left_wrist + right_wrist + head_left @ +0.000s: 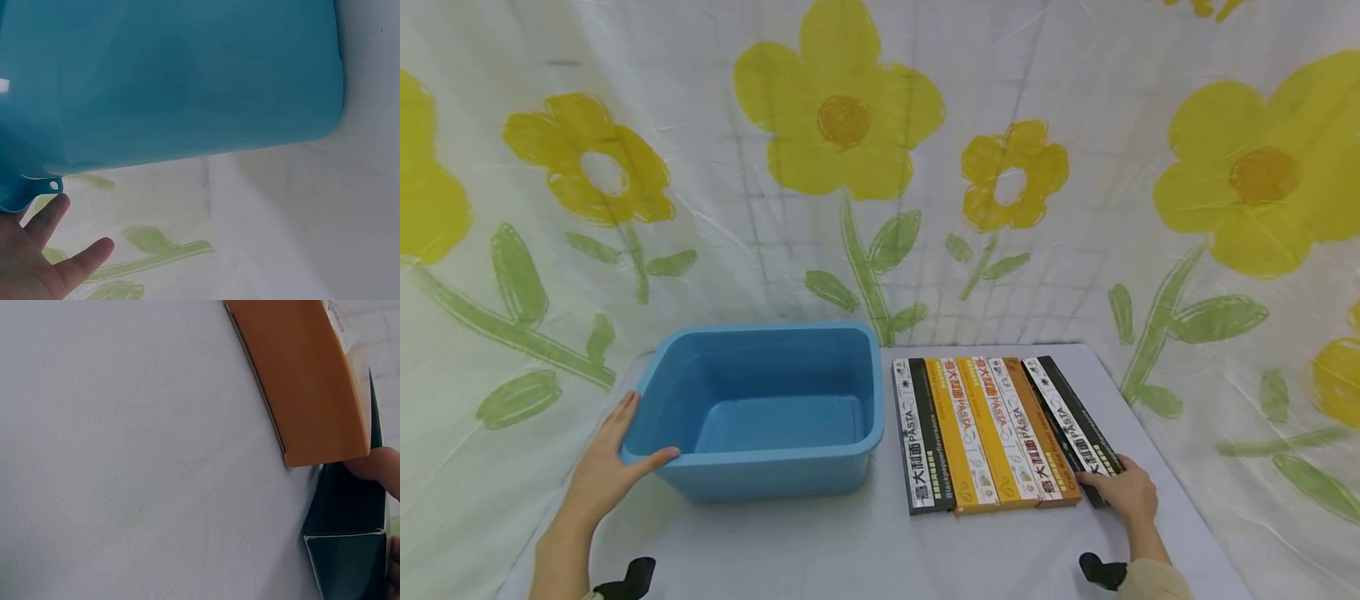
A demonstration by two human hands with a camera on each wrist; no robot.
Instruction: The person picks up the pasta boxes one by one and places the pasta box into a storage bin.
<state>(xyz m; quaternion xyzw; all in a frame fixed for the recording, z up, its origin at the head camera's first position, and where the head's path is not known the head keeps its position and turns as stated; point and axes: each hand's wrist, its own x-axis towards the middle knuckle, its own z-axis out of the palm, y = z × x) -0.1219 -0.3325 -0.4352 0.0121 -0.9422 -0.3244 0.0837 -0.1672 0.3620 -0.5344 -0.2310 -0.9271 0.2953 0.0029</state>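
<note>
A light-blue plastic basin (767, 478) stands upright on the left of the table. My left hand (598, 471) rests against its near left corner, the thumb lying over the rim and the fingers stretched along the outer side. In the left wrist view, two spread fingers (87, 262) show beside the rim's holed tab. At the right, my right hand (1131, 493) pinches the near end of a black-and-white pasta box (1070, 417), thumb on its left side and fingers on its right. That box sits slightly angled from the row; its dark end (348, 565) faces the right wrist view.
Several pasta boxes lie side by side in a row: a black one (934, 442) at the left, yellow ones (967, 442) in the middle and a brown one (1047, 425) nearest the held box. Behind the white-covered table (820, 550) hangs a flower-printed sheet (715, 275).
</note>
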